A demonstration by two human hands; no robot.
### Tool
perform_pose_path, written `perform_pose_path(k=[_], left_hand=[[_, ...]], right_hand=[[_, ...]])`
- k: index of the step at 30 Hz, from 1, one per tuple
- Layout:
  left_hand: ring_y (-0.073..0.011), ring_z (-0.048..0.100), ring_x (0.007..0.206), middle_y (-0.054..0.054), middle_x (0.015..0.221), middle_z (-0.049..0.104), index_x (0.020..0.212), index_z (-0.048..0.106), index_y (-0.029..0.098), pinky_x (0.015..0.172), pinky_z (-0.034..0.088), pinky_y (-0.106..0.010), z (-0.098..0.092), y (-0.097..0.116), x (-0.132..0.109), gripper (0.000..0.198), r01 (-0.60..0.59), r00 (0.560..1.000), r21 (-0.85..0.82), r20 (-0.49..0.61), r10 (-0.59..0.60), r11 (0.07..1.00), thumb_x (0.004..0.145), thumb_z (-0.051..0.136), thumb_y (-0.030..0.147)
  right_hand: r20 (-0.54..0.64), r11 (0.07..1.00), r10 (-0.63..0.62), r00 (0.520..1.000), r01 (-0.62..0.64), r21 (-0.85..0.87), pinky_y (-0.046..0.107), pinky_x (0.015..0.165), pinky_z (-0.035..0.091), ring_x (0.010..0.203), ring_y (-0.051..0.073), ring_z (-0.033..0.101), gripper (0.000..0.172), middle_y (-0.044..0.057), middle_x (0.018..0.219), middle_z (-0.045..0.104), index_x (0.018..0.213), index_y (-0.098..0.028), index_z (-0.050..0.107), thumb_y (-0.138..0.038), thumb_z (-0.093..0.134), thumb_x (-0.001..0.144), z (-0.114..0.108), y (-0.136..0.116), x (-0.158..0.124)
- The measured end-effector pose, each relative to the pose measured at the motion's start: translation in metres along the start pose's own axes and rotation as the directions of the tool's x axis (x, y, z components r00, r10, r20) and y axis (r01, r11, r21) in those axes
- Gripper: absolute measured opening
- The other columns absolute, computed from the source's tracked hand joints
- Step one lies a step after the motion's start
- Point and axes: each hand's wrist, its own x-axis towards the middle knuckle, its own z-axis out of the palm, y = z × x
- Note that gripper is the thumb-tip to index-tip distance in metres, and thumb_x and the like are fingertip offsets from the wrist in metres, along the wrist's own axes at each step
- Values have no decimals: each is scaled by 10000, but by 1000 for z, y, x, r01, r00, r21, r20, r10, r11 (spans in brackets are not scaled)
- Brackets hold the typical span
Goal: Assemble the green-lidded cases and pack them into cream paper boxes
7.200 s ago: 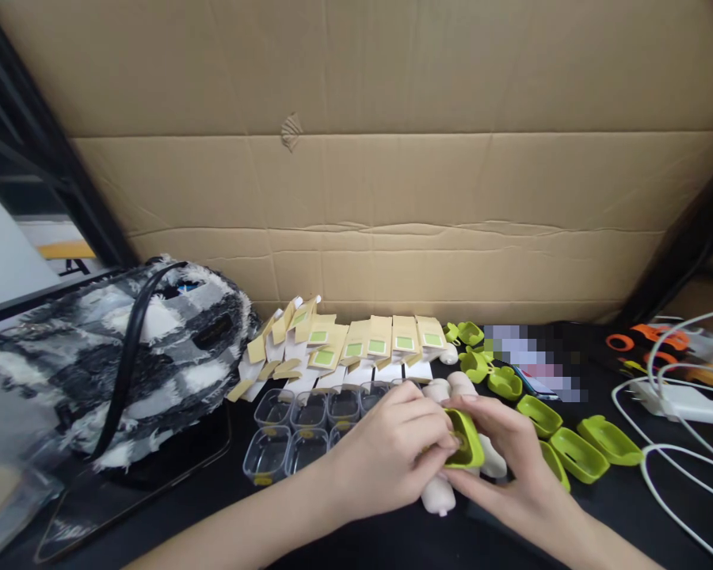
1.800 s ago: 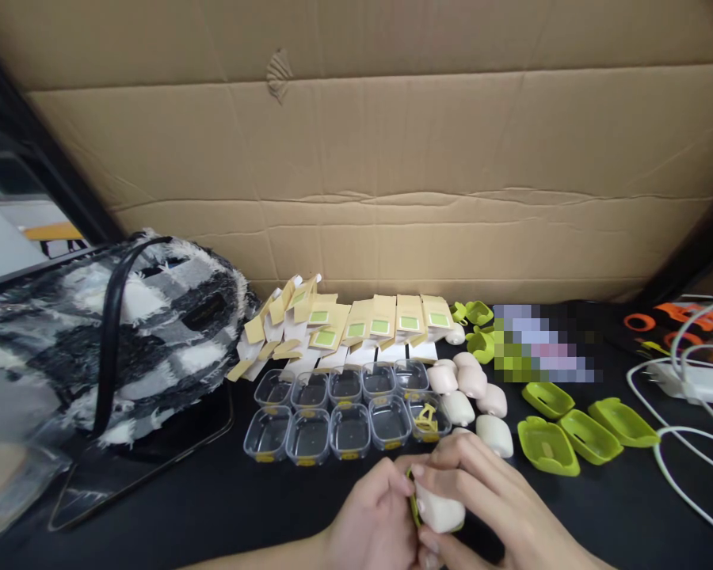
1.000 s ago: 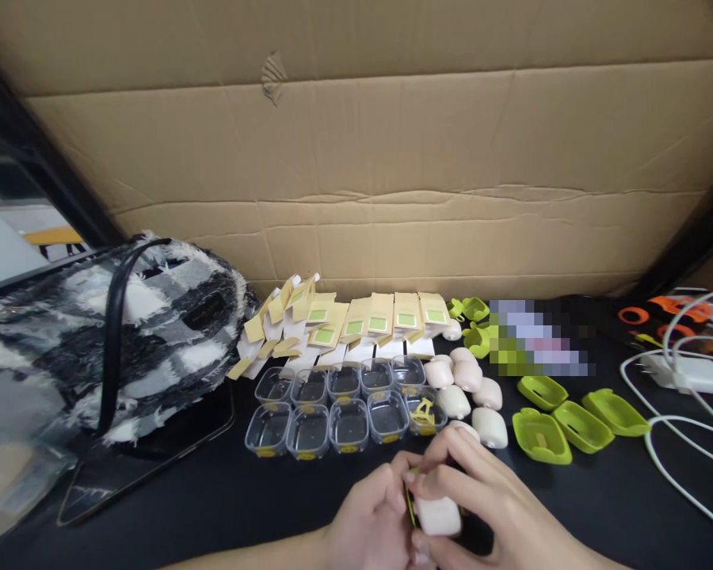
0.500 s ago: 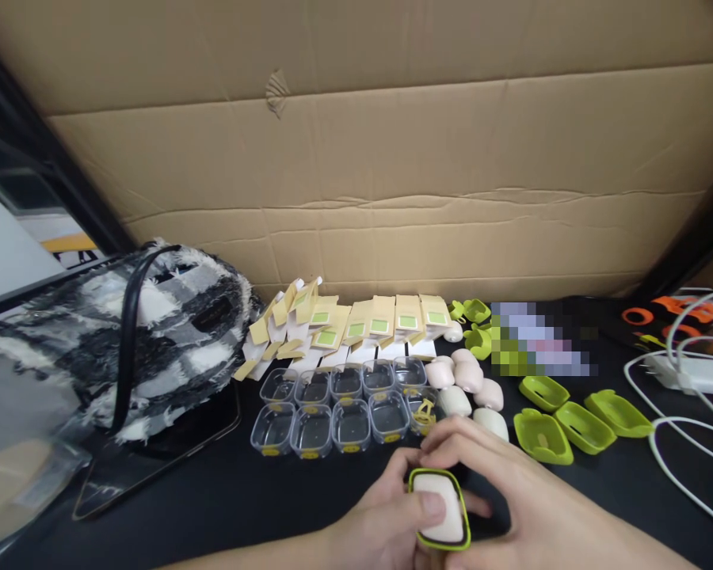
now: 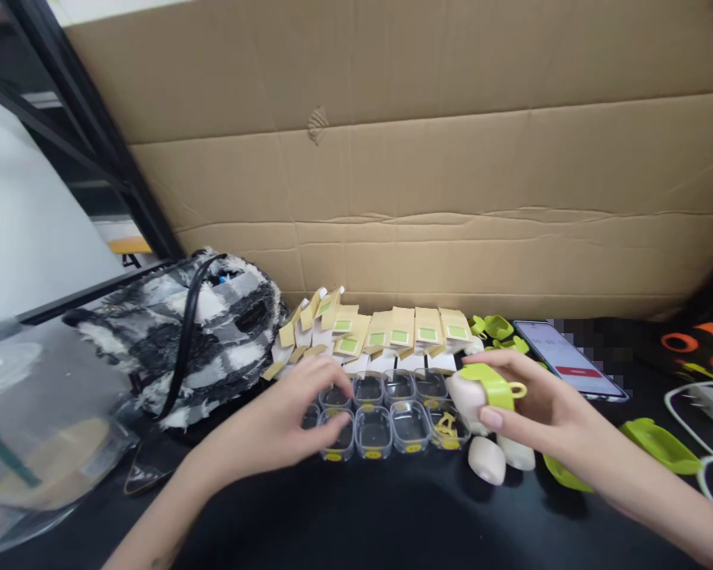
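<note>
My right hand (image 5: 540,408) grips a lime-green silicone earbud-case cover (image 5: 496,385) with a small loop, just above the pile at the boxes' right end. A pale rounded earbud case (image 5: 467,396) shows at the cover's left; I cannot tell whether it sits inside it. Other pale cases lie below, one (image 5: 487,461) at the front. My left hand (image 5: 300,412), thumb and fingers apart and nothing visible between them, is over the left end of the rows of clear plastic boxes (image 5: 374,431), partly hiding them. One box (image 5: 448,427) holds small yellowish pieces.
Kraft-and-white packets (image 5: 398,336) with green labels stand behind the boxes, before a cardboard wall (image 5: 421,174). A shaggy black-and-white bag (image 5: 226,324) is at left. A phone (image 5: 570,360), a green cover (image 5: 659,446) and white cables (image 5: 704,463) are at right.
My hands have parted. The left has moved to the boxes; the right has moved up to the pile, holding the green cover. The view has shifted, and the phone shows more clearly.
</note>
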Motion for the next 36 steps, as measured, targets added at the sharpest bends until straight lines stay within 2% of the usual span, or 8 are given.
perform_pose_path(k=[4,8,11,15,18,23,28,36], left_hand=[[-239,537,1061,-58,1146,595,1085,574,229,935,410,-353,-16,-37,-15,227,158,980,-14,-124,-158,987,912,430,251],[-277,439,1240,-79,1297,542,1260,524,227,1086,267,-418,-24,-55,-15,410,235,971,-22,-39,-235,972,850,521,216],[-251,557,1065,-68,1181,602,1315,480,237,972,394,-376,-27,-66,-12,533,270,962,-76,64,-265,960,793,581,189],[-187,595,769,6,881,616,1384,360,253,752,474,-298,-24,-78,-14,673,288,958,-121,42,-285,950,768,627,205],[-179,597,728,13,836,610,1376,334,226,712,481,-295,-20,-80,-15,664,296,955,-168,33,-294,940,776,618,216],[-171,601,784,-41,1060,618,1354,261,229,766,487,-330,-18,-78,-16,680,294,955,-233,29,-296,927,772,613,204],[-170,594,823,-40,1062,607,1309,285,221,805,484,-347,-17,-83,-17,636,289,956,-246,32,-290,925,766,617,204],[-194,646,873,-46,1047,600,1250,360,214,799,533,-365,-14,-90,-13,552,267,964,-275,64,-259,924,762,615,254]], right_hand=[[132,994,49,990,-36,-99,324,671,569,760,187,671,433,50,1019,682,1151,-254,607,-414,703,760,25,-24,32],[241,995,29,970,-5,-98,311,698,553,780,178,671,418,37,942,704,1154,-206,610,-316,701,761,74,-30,74],[272,989,-10,962,50,-141,290,662,544,738,152,656,410,35,931,690,1159,-172,589,-231,709,772,110,-22,102],[329,964,-73,942,151,-219,329,674,552,767,152,653,306,37,984,657,1157,-156,565,-300,623,893,139,-6,125],[360,933,-116,926,226,-279,372,742,548,852,175,652,285,50,1050,646,1157,-167,574,-328,584,921,147,0,129],[411,871,-159,897,323,-369,384,765,543,884,184,649,290,53,1063,644,1158,-165,571,-328,587,919,153,-4,124],[464,793,-165,870,397,-462,383,767,540,896,186,646,254,52,1060,646,1110,-160,594,-326,587,918,158,-9,121],[476,693,-153,866,438,-573,414,812,531,969,210,634,292,69,1135,627,1153,-164,579,-334,588,916,164,-12,117]])
